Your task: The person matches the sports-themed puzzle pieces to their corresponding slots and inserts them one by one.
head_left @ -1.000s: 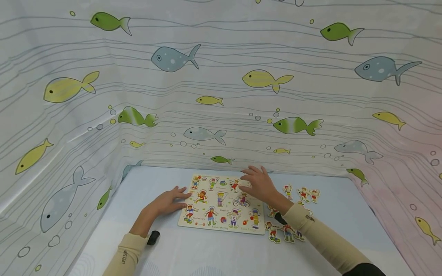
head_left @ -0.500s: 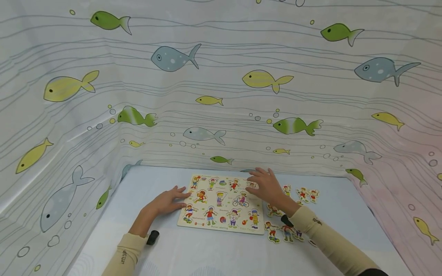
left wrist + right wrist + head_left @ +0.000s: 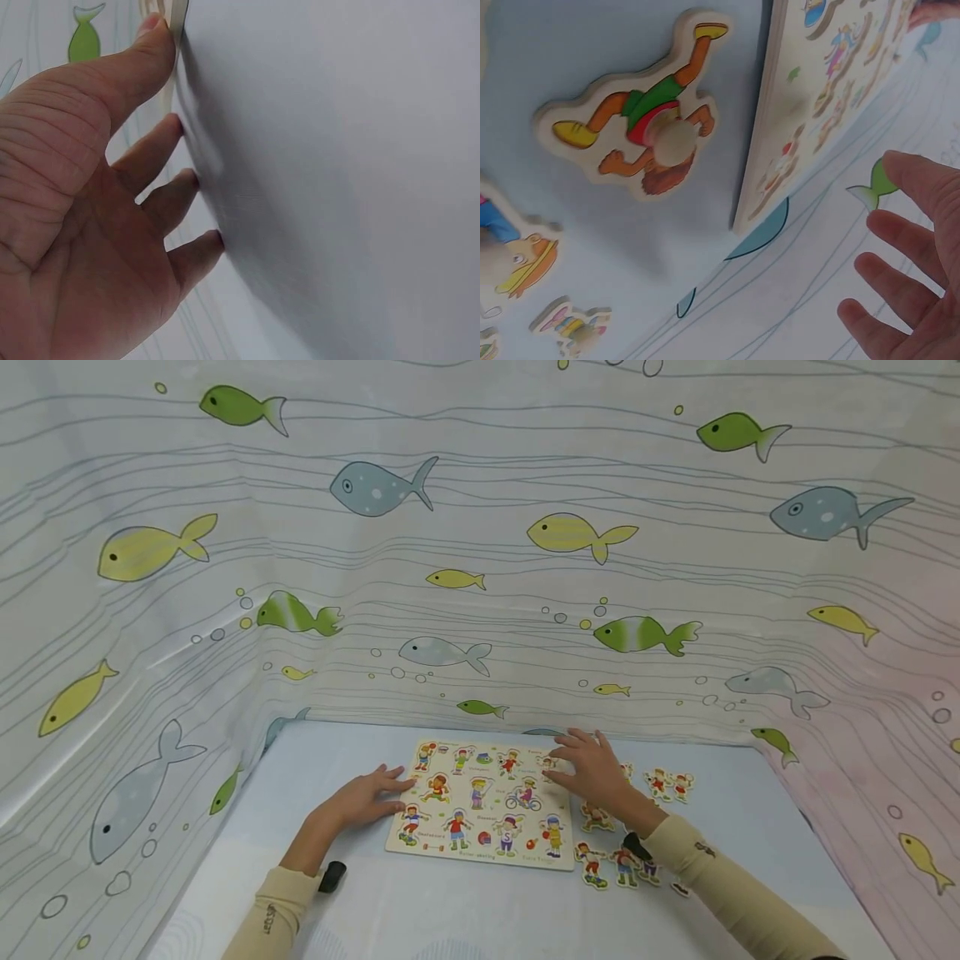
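A wooden puzzle board (image 3: 456, 785) printed with sports figures lies flat on the table. My left hand (image 3: 366, 797) rests at its left edge with the fingers spread. In the left wrist view, the thumb (image 3: 146, 64) is against the board's edge and the other fingertips touch the tabletop. Over the board's upper right corner is my right hand (image 3: 591, 770), fingers loosely extended and holding nothing. The right wrist view shows this hand (image 3: 926, 259) apart from the board's edge (image 3: 759, 120). Close by lies a running-boy puzzle piece (image 3: 649, 112) with a round wooden knob.
Right of the board are several more cut-out pieces, among them a skateboarder piece (image 3: 591, 866), a roller-skater piece (image 3: 625, 867) and a piece at the back right (image 3: 660, 785). A fish-patterned sheet (image 3: 525, 602) encloses the table's back and sides.
My right hand has drifted right across the board's upper right corner, uncovering more of its printed figures. My left hand and the board stay in place.
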Demonstrator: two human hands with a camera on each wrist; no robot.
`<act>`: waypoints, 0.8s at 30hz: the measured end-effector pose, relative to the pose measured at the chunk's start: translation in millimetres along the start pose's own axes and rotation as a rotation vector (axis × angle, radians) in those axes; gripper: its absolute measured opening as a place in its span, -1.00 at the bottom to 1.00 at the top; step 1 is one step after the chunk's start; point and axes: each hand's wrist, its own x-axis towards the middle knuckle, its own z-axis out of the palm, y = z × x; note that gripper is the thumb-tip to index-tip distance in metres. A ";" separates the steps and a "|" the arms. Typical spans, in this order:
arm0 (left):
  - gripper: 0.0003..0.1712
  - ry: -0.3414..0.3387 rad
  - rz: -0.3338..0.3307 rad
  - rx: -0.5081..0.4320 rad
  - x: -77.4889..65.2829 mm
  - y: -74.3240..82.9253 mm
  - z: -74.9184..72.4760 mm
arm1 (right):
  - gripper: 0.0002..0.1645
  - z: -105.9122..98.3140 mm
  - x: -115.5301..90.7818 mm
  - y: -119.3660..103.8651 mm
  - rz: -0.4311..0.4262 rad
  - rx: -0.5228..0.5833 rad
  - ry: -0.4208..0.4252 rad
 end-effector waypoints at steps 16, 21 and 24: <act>-0.40 0.003 0.009 -0.017 0.2 -0.6 -0.1 | -0.57 -7.0 -20.5 26.4 0.053 -0.017 0.003; -0.40 0.009 0.016 -0.011 1.4 -2.4 0.6 | -0.56 -10.2 -25.5 31.9 0.089 -0.021 -0.022; -0.40 0.010 0.016 -0.009 2.2 -4.1 1.8 | -0.56 -10.9 -28.5 36.3 0.095 -0.030 -0.022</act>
